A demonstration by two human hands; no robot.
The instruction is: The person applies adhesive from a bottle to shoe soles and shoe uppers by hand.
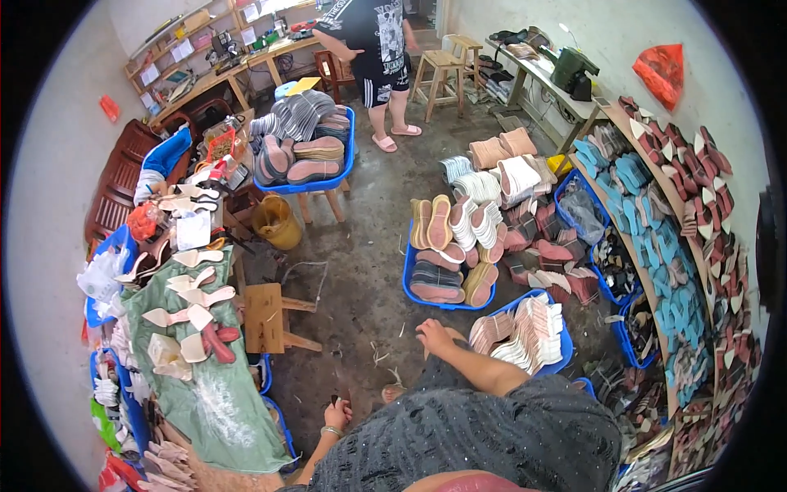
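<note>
My right hand [433, 338] is in front of my body, fingers bent downward. A flat tan piece [457, 334] shows behind its wrist; whether the hand grips it is hard to see. Low at my left side, my left hand [337, 416] is closed round a small dark thing [334, 401] too small to name, with a bracelet at the wrist. Just right of my right arm stands a blue basket [566, 348] of striped, pale and pinkish shoe soles [525, 332]. Beyond it, another blue basket [447, 306] holds thick stacked soles [436, 281].
At left, a green cloth [221, 410] covers a table bearing pale shoe-shaped pieces [188, 316]. A wooden stool [264, 316] stands beside it. Another person [373, 49] stands at the back near a loaded blue basket [348, 152]. Racks of blue and red pieces [631, 176] line the right.
</note>
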